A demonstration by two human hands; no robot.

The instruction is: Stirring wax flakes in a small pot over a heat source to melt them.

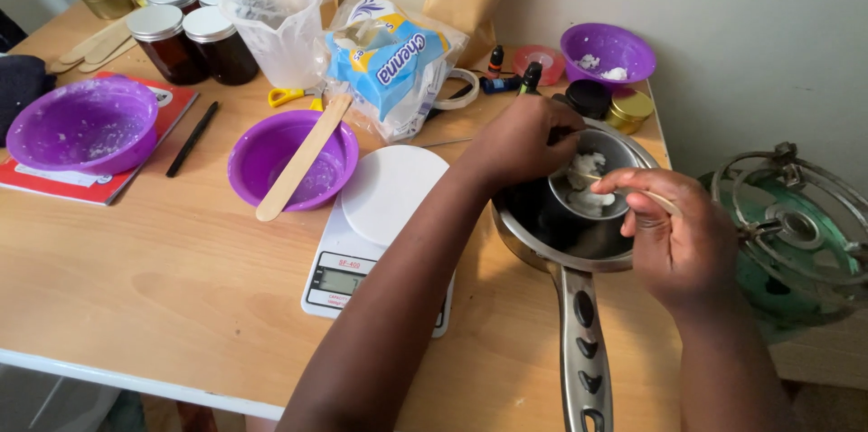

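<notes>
My left hand point(520, 138) grips the rim of a small metal bowl point(592, 181) that sits inside a steel saucepan point(565, 233) on the wooden table point(154, 287). White lumps lie in the small bowl. My right hand point(674, 233) pinches a thin wooden stick point(601, 179) whose tip reaches into the white lumps. The saucepan's long handle point(583, 351) points toward me.
A white kitchen scale point(380, 224) stands left of the pan. Purple bowls point(289, 161) point(81, 125) point(608, 52), one holding a wooden spatula point(303, 156), dark jars point(190, 39), a plastic jug point(276, 25) and a blue-white packet point(393, 61) fill the back. A gas burner point(796, 224) sits at right.
</notes>
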